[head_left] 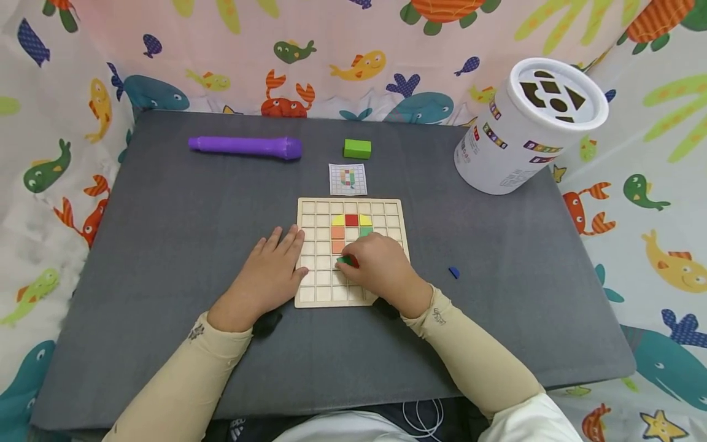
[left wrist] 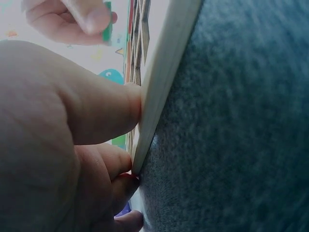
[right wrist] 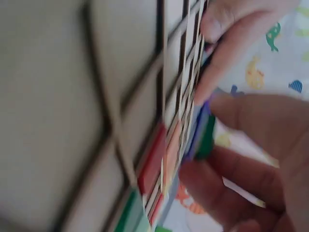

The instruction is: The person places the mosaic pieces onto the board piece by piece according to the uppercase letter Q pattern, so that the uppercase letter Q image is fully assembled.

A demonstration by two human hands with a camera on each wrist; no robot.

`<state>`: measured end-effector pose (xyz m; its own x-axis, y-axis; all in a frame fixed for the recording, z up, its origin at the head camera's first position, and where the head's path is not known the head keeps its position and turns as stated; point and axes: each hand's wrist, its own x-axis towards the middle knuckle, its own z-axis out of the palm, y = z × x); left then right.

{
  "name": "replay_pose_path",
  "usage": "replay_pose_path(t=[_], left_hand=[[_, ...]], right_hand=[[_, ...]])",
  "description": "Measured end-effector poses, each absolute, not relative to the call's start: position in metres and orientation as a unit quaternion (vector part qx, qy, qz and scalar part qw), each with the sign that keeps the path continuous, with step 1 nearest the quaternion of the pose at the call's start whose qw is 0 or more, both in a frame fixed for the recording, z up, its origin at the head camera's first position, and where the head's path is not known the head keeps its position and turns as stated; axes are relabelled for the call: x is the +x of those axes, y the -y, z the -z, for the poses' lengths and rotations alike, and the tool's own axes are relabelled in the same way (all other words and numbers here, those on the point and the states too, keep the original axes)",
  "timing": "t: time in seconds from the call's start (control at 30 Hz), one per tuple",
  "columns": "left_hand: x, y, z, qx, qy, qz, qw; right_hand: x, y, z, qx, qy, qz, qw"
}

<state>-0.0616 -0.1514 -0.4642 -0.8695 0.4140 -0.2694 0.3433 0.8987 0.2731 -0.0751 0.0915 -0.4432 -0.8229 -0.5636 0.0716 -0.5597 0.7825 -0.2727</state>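
A wooden grid board [head_left: 316, 294] lies on the grey table. My left hand [head_left: 269, 276] rests along its left side, fingers extended, with the thumb against the board's edge in the left wrist view. My right hand [head_left: 381, 264] is over the lower middle of the grid and pinches a small green piece [right wrist: 206, 137] between thumb and fingers. Set in the grid are a red square [head_left: 351, 220] between two yellow pieces, orange squares [head_left: 337, 232] below on the left and a green piece [head_left: 366, 231] on the right. The right hand hides the cells beneath it.
Behind the board lies a card [head_left: 348, 179] with a coloured pattern, then a green block [head_left: 357, 148]. A purple tube [head_left: 245, 147] lies at back left, a white tub [head_left: 497, 153] stands at back right. One small blue piece [head_left: 454, 272] is right of the board.
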Motion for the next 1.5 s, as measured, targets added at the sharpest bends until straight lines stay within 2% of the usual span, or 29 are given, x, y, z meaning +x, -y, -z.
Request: replay_pose_path(t=[0.17,0.47,0.77,0.9,1.03,1.17,1.27,1.4,1.5], left_hand=[[-0.064,0.150,0.462,0.202,-0.961,-0.105,0.153],[-0.062,0.146,0.463,0.205,-0.960,-0.110,0.159],[-0.061,0.145,0.464,0.199,-0.959,-0.112,0.165],[-0.061,0.145,0.464,0.199,-0.958,-0.112,0.171],[-0.062,0.145,0.464,0.200,-0.958,-0.114,0.173],[-0.061,0.146,0.463,0.198,-0.958,-0.112,0.176],[-0.061,0.147,0.463,0.195,-0.958,-0.111,0.178],[-0.062,0.150,0.466,0.196,-0.959,-0.112,0.175],[-0.062,0.151,0.467,0.196,-0.958,-0.114,0.175]], right_hand=[[-0.073,-0.081,0.442,-0.249,-0.958,0.142,0.024],[-0.068,-0.085,0.447,-0.267,-0.959,0.093,-0.006],[-0.067,-0.092,0.447,-0.264,-0.962,0.077,-0.004],[-0.064,-0.111,0.438,-0.249,-0.963,0.099,-0.011],[-0.059,-0.153,0.423,-0.162,-0.978,0.131,-0.029],[-0.052,-0.205,0.417,-0.054,-0.988,0.145,-0.005],[-0.045,-0.235,0.422,-0.001,-0.990,0.135,0.043],[-0.036,-0.255,0.433,0.025,-0.988,0.121,0.097],[-0.030,-0.259,0.440,0.030,-0.987,0.119,0.107]])
